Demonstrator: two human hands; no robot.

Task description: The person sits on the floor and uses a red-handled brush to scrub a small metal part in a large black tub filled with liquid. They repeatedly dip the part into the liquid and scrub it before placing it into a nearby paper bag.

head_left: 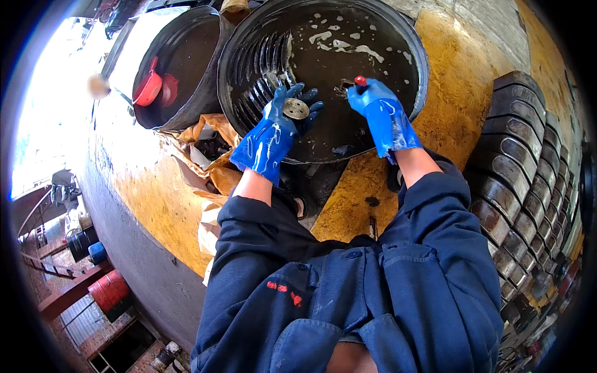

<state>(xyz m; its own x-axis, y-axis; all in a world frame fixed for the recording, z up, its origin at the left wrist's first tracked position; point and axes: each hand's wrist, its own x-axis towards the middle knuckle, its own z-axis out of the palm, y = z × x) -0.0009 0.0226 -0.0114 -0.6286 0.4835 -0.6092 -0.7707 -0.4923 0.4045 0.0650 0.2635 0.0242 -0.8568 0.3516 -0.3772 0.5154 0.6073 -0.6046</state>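
Both my hands wear blue rubber gloves over a large black round tub (425, 74) of dark, murky liquid. My left hand (283, 121) is turned palm up with its fingers partly spread, and a round metal disc with small holes (296, 109) lies in it. A red-handled tool (360, 81) is gripped in my right hand (376, 102), just right of the disc. Its working end looks like a small brush, but it is partly hidden against the liquid. Along the tub's left side, a curved row of dark metal pieces (264, 59) leans beside my left hand.
Left of the tub stands a second black container (214, 68) of liquid with a red dipper (148, 89). A torn brown paper sack (214, 155) sits between them. Stacked dark metal blocks (510, 149) rise at right. A red drum (109, 291) is at lower left.
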